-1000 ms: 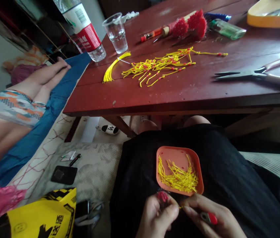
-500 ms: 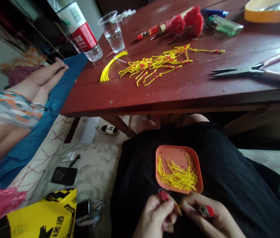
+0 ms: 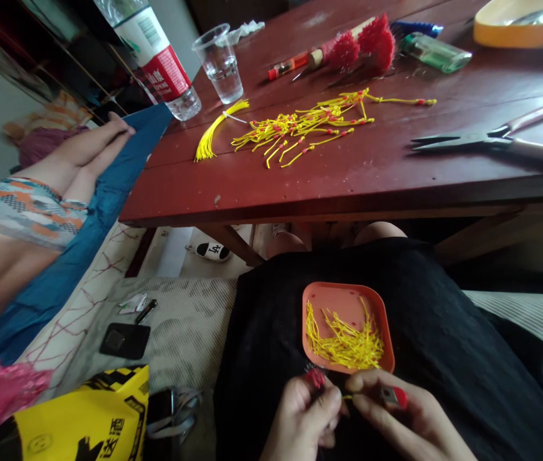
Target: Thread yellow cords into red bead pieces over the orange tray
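My left hand [image 3: 307, 413] is closed, and a small bristly red bunch [image 3: 316, 378] sticks up from its fingers. Close beside it, my right hand [image 3: 396, 410] pinches a short yellow cord [image 3: 348, 397] that spans the narrow gap between the hands. Tucked in the same right hand is a red-and-grey object [image 3: 394, 397] that looks like a lighter; most of it is hidden. Just beyond both hands, an orange tray [image 3: 322, 291] rests on the black cloth over my lap. Many cut yellow cords [image 3: 348, 339] and a few red bits lie in it.
On the red table [image 3: 252, 198] are knotted yellow cords [image 3: 295, 125], a tied yellow bundle [image 3: 211, 134], pliers [image 3: 473, 137], red bristly bunches [image 3: 374, 45], a green lighter [image 3: 437, 51], a water cup [image 3: 221, 67] and a bottle [image 3: 161, 70]. A person [image 3: 26, 211] lies at left.
My right hand's fingers have shifted slightly and show more of the yellow cord at their tips. The left hand still holds the red bunch, and the tray has stayed put.
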The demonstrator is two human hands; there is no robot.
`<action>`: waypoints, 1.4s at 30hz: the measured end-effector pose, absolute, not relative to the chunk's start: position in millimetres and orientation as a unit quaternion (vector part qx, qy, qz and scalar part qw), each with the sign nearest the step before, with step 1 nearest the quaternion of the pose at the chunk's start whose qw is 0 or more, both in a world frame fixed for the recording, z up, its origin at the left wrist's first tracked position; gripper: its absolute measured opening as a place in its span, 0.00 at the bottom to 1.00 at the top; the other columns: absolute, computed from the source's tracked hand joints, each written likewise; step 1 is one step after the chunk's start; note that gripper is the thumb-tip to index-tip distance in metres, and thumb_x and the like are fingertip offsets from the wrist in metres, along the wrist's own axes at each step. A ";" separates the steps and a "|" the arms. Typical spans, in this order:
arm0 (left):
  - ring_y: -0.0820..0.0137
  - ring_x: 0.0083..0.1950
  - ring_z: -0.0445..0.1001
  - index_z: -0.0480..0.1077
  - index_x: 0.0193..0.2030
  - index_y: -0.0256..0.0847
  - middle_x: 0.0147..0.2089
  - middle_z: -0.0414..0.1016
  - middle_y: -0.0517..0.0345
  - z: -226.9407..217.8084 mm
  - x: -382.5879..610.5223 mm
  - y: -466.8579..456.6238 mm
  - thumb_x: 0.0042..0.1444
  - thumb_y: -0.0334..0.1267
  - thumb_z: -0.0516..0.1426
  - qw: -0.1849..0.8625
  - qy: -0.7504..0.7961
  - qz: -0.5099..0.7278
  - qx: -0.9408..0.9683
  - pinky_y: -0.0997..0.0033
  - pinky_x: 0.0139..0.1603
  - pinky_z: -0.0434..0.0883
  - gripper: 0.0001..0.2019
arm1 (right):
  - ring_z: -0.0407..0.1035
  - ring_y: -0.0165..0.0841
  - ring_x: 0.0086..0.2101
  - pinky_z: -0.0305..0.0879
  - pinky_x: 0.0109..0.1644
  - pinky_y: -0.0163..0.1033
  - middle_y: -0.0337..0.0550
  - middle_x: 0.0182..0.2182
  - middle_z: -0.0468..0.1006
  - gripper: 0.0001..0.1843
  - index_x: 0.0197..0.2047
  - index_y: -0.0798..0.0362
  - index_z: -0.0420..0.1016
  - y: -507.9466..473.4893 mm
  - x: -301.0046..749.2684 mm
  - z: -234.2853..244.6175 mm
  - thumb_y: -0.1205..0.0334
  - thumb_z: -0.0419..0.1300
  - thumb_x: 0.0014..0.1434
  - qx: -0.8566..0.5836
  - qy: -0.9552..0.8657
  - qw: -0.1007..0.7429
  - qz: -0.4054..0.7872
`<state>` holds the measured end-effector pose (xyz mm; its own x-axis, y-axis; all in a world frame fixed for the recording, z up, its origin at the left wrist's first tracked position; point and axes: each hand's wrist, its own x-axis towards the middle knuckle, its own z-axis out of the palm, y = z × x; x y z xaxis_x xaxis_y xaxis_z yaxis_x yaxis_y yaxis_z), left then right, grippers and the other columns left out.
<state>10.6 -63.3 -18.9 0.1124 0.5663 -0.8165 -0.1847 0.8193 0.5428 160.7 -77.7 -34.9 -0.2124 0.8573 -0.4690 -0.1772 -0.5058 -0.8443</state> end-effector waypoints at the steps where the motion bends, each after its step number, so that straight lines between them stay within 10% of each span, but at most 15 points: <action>1: 0.82 0.19 0.50 0.64 0.25 0.36 0.17 0.60 0.68 -19.1 10.6 -62.5 0.33 0.53 0.64 0.731 0.608 0.267 0.155 0.76 0.21 0.45 0.23 | 0.68 0.34 0.31 0.66 0.36 0.36 0.38 0.27 0.73 0.13 0.35 0.51 0.72 -79.5 160.5 -38.0 0.51 0.61 0.49 -0.521 -0.285 0.385 0.706; 9: 0.84 0.16 0.45 0.65 0.23 0.35 0.15 0.55 0.71 -22.1 12.0 -58.6 0.33 0.53 0.65 0.739 0.578 0.330 0.103 0.76 0.20 0.42 0.22 | 0.52 0.28 0.19 0.56 0.22 0.33 0.33 0.15 0.58 0.23 0.17 0.52 0.64 -71.8 150.8 -45.5 0.44 0.52 0.54 -0.548 -0.224 0.323 0.739; 42: 0.84 0.15 0.48 0.68 0.21 0.34 0.14 0.58 0.69 -25.6 10.7 -58.8 0.30 0.48 0.68 0.758 0.559 0.336 0.008 0.77 0.18 0.42 0.20 | 0.65 0.34 0.31 0.65 0.37 0.32 0.38 0.26 0.72 0.18 0.27 0.53 0.75 -82.5 133.7 -65.9 0.45 0.62 0.44 -0.552 -0.091 0.430 0.709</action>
